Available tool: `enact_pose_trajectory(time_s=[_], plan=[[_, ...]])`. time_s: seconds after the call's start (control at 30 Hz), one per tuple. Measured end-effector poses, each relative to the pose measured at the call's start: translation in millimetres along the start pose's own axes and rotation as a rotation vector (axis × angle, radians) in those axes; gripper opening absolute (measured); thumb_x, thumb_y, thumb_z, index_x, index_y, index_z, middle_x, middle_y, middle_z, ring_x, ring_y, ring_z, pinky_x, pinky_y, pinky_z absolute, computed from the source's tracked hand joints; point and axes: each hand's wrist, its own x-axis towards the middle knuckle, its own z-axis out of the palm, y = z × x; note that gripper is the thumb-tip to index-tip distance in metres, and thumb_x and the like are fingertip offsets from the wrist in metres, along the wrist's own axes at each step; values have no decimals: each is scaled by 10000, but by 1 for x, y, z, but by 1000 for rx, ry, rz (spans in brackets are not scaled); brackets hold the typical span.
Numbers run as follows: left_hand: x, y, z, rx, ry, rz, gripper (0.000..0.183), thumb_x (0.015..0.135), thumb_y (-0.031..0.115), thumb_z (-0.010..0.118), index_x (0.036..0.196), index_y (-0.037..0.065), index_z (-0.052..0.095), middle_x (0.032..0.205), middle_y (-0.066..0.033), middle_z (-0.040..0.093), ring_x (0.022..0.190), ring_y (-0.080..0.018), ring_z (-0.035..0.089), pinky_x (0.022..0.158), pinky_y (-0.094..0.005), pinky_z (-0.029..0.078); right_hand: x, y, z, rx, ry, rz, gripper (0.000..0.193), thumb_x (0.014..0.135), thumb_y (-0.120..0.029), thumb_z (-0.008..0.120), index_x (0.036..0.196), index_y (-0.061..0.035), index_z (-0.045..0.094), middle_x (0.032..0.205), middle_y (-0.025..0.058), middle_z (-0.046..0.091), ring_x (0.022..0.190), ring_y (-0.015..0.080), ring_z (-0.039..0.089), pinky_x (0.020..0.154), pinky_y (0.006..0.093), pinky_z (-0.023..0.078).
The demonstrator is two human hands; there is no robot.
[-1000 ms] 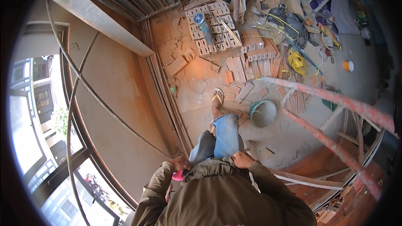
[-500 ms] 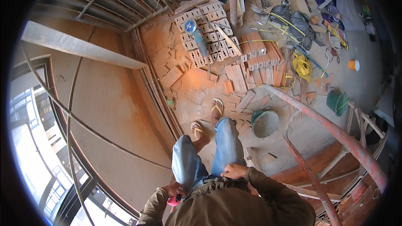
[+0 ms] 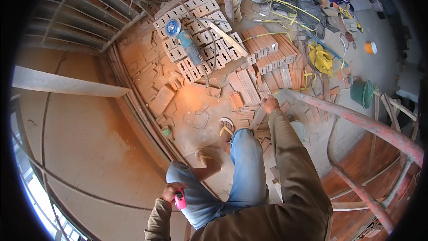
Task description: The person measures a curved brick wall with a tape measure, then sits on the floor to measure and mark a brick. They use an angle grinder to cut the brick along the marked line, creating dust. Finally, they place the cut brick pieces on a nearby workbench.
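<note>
My left hand (image 3: 173,192) is closed around a small pink and black object (image 3: 180,199) beside my bent left knee. My right hand (image 3: 270,104) is stretched forward past my right knee, fingers curled; whatever they might hold is hidden. Below it in the picture lies a long greyish strip of tile (image 3: 258,118), and just right of it is the end of a red, worn metal pipe (image 3: 347,111). I cannot tell whether the hand touches either.
An angle grinder (image 3: 185,42) rests on stacked hollow bricks (image 3: 203,22). Banded reddish tiles (image 3: 276,49) are piled beside them. A bucket (image 3: 298,130) is partly behind my right arm; a green bucket (image 3: 360,93) stands farther right. Tile scraps litter the floor. A metal bar (image 3: 71,82) juts in at left.
My right hand has left my lap and reached forward. My left hand has risen to beside the knee, bringing the pink object into clearer sight. The view has shifted.
</note>
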Motion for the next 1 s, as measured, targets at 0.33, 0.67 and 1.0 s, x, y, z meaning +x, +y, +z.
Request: enact_pose_trajectory(time_s=[0.33,0.67,1.0], plan=[[193,11,-47,-536,255,135,362,889,309,601,932,-48,644,697,-126,644,574,-218,632,534,-351,542,166,-62,-63,230,808,-344,307,913,-211,607,1113,18,656,1071,269,666,1030,420,632,874,476,495],[253,7,-61,-536,262,205,336,892,265,579,925,-62,650,654,-87,577,533,-215,589,521,-344,498,284,-72,-92,-15,503,-191,521,983,-433,470,1306,-48,607,1191,278,638,1137,421,597,988,456,447],[225,-8,-49,-594,258,126,348,931,299,583,913,-40,660,638,-111,597,527,-235,598,517,-372,519,313,-43,-117,264,315,-37,398,933,-309,588,1280,-124,650,1072,217,682,994,296,653,856,418,507]])
